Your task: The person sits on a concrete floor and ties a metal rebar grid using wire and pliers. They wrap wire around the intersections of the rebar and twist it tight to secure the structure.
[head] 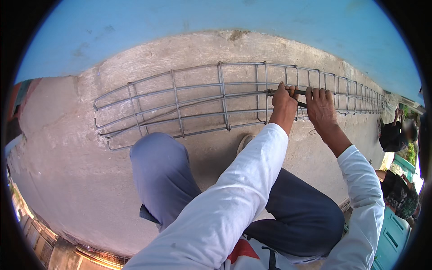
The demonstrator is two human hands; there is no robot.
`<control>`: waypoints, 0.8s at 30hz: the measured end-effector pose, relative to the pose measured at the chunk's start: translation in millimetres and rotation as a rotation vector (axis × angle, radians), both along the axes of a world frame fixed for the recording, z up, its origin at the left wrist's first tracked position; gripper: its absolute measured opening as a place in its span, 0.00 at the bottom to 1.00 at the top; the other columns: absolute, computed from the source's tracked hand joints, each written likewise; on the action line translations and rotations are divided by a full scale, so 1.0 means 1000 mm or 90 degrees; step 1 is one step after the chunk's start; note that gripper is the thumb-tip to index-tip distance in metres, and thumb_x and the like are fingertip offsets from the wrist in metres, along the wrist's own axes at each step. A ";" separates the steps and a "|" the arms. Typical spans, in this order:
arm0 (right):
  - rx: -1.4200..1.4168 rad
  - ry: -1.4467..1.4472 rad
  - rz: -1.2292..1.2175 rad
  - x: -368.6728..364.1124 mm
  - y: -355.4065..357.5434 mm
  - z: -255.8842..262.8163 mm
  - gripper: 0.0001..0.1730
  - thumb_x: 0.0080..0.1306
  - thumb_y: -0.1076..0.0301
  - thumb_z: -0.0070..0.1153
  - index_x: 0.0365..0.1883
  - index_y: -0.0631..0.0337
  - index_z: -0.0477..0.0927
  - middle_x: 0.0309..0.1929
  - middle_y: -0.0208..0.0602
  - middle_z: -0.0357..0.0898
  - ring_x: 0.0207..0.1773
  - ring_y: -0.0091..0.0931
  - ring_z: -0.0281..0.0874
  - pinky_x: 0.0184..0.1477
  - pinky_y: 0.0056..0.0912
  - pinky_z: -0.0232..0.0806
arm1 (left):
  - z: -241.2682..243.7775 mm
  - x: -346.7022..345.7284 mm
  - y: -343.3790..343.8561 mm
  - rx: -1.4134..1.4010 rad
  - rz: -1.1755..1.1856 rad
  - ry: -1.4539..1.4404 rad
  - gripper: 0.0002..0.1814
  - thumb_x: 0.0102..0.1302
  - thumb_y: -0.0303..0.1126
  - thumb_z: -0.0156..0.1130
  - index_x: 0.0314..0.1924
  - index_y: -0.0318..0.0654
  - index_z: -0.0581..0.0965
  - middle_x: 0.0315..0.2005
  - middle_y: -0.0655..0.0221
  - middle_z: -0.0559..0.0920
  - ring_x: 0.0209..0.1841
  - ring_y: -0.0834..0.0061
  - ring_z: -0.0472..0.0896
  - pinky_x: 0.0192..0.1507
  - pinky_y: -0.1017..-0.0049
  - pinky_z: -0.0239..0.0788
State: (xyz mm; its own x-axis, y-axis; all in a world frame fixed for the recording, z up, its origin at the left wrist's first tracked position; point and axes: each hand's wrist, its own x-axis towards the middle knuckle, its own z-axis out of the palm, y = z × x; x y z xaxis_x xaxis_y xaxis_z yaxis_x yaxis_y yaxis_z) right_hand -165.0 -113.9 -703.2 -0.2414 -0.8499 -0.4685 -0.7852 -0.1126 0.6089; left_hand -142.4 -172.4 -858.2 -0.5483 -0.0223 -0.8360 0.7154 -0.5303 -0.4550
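Observation:
A long rebar cage [200, 87] of straight bars and square stirrups lies on the concrete in front of me. Dark-handled pincers [270, 92] have their jaws at a stirrup on one of the cage's middle bars. My left hand [284, 99] is wrapped about the pincers just behind the jaws, partly hiding them. Farther back, my right hand [319, 103] grips the handles, its fingers over the upper one. Whether the jaws hold a tie wire is too small to tell. Hooked bar ends [101, 131] stick out at the cage's left end.
A blue wall [216, 17] runs along the far side of the concrete floor [84, 195]. My bent knee [160, 152] is close to the cage's near side. Two people, one in a dark shirt [391, 138], are at the right, near a turquoise structure [393, 233].

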 end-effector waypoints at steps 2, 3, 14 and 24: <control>0.087 -0.014 -0.098 -0.003 -0.013 -0.003 0.15 0.73 0.69 0.51 0.56 0.61 0.76 0.50 0.48 0.84 0.60 0.37 0.82 0.69 0.50 0.67 | -0.001 0.001 0.005 -0.024 0.007 0.003 0.14 0.77 0.39 0.63 0.35 0.40 0.73 0.25 0.72 0.73 0.26 0.72 0.77 0.38 0.63 0.82; 0.090 -0.054 -0.141 -0.001 -0.019 -0.006 0.13 0.73 0.67 0.52 0.53 0.60 0.77 0.47 0.48 0.85 0.56 0.38 0.84 0.65 0.50 0.70 | -0.008 0.007 0.003 -0.046 -0.002 0.012 0.15 0.77 0.41 0.64 0.36 0.40 0.73 0.26 0.72 0.75 0.27 0.72 0.78 0.38 0.63 0.81; 0.233 -0.674 -1.076 -0.050 0.008 -0.025 0.25 0.72 0.47 0.65 0.25 0.57 0.77 0.17 0.30 0.74 0.16 0.25 0.70 0.22 0.37 0.65 | 0.003 0.058 0.037 -0.238 -0.131 0.112 0.21 0.73 0.53 0.67 0.37 0.42 0.77 0.29 0.70 0.83 0.36 0.69 0.84 0.47 0.59 0.81; -0.125 -0.276 -0.051 -0.019 0.021 -0.023 0.19 0.67 0.62 0.64 0.50 0.66 0.79 0.32 0.46 0.83 0.37 0.35 0.87 0.40 0.41 0.76 | -0.006 0.013 0.005 -0.052 0.005 0.020 0.19 0.81 0.41 0.55 0.29 0.45 0.68 0.19 0.75 0.68 0.21 0.75 0.69 0.31 0.66 0.77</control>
State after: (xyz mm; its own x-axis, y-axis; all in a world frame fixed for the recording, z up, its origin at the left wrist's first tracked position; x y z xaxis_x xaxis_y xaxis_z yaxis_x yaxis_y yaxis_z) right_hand -184.0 -92.7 -726.3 -0.1281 -0.9187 -0.3737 -0.9729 0.0433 0.2272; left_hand -129.0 -167.3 -864.2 -0.5737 -0.0934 -0.8137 0.7053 -0.5614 -0.4329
